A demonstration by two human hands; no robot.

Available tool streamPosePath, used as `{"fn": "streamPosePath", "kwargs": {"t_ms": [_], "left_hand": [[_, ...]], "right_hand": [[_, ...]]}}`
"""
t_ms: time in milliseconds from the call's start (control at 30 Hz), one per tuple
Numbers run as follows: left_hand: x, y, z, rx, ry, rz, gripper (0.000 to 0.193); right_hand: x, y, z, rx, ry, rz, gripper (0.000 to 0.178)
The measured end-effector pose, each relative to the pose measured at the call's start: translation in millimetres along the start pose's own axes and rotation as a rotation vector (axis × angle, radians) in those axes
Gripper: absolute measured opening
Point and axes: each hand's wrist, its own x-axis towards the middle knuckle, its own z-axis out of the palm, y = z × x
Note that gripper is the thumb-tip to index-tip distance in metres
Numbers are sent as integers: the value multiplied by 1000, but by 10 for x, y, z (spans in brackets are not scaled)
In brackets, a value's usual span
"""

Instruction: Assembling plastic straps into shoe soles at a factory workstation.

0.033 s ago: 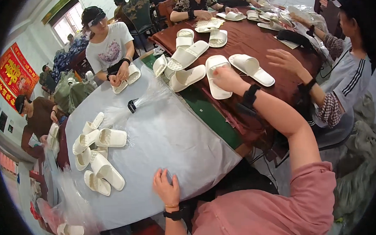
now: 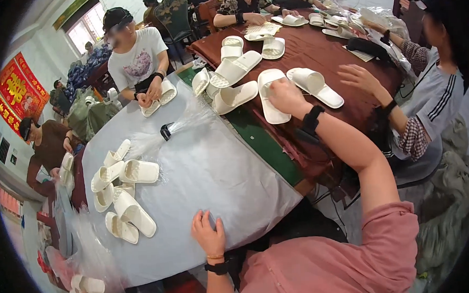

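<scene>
Slipper pile (image 2: pixel 121 197) sits on the left of the near surface (image 2: pixel 214 169). More slippers (image 2: pixel 236 72) lie on the far surface (image 2: pixel 314 49) behind it, right hand (image 2: pixel 285 95) on one slipper (image 2: pixel 270 97) there.

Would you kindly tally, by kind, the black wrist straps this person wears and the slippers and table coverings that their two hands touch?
Black wrist straps: 2
White slipper under the right hand: 1
Grey sheet under the left hand: 1
Total: 4

a white slipper (image 2: pixel 271 99) lies flat (sole down) on the maroon tablecloth (image 2: pixel 314 49).
</scene>
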Motion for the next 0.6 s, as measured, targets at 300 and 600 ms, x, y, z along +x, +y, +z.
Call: {"fn": "streamPosePath", "kwargs": {"t_ms": [300, 600], "left_hand": [[-1, 18, 13, -17, 21, 13, 38], [-38, 1, -17, 10, 22, 14, 39]], "right_hand": [[-87, 300, -355, -323, 99, 426, 42], [-16, 481, -231, 266, -218, 124, 50]]}}
